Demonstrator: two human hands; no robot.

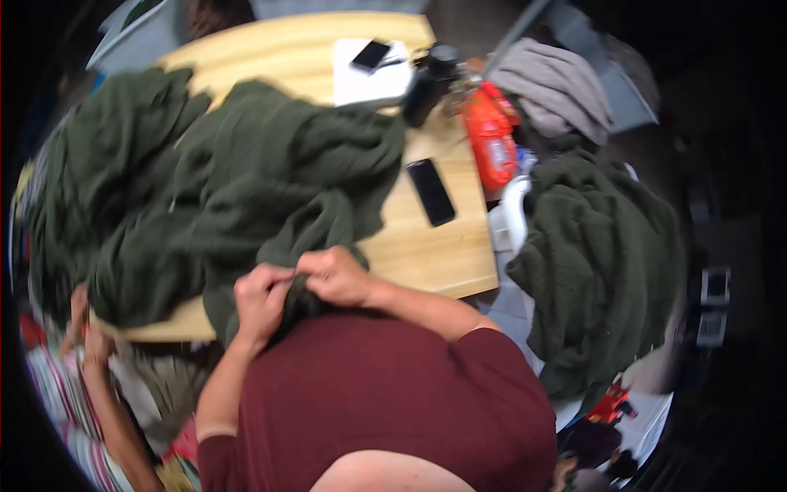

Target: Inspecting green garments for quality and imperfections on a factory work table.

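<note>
A large dark green knitted cloth (246, 156) lies in loose folds over the left and middle of the wooden table, and its near part hangs toward my body. At the table's front edge my left hand (263, 297) pinches a bit of this fabric. Right beside it, my right hand (332, 276) is closed on the same fabric, the fingertips of both hands nearly touching. Whatever small detail lies between the fingertips is too blurred to make out.
A black phone (431, 193) lies on the wooden table (426, 266). Farther back are white paper (361, 88) with a dark device (371, 56), a black bottle (429, 82) and a red package (490, 139). More green fabric (602, 262) is heaped at right. Another person's hands (88, 336) are at left.
</note>
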